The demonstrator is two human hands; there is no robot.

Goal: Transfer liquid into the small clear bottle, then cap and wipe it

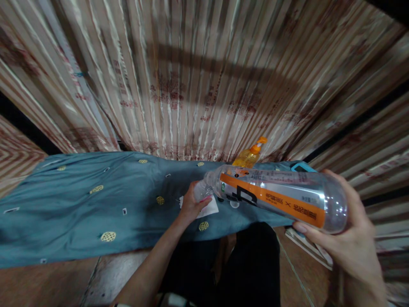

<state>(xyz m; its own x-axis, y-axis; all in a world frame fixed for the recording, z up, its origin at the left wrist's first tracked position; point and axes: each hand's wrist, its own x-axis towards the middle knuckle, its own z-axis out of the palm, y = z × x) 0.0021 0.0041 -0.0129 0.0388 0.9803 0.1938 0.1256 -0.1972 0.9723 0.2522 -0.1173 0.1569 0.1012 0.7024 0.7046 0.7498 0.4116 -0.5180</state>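
Note:
My right hand (351, 238) grips a large clear plastic bottle (281, 196) near its base. The bottle has an orange and clear label and is tilted almost level, its neck pointing left. Its mouth meets a small clear plastic container (203, 190), which my left hand (191, 207) is closed around. Whether any liquid passes between them I cannot make out. Below my left hand lies a white tissue or paper (211, 208) on the cloth. A small clear round piece, perhaps a lid (234, 204), rests just under the bottle.
A teal cloth (73, 217) with pineapple prints covers the long surface before me. Behind the bottle stands an orange pump bottle (249, 156), with a blue-edged object (302, 167) to its right. Striped curtains (191, 85) hang close behind. A pale flat object (308, 247) lies lower right.

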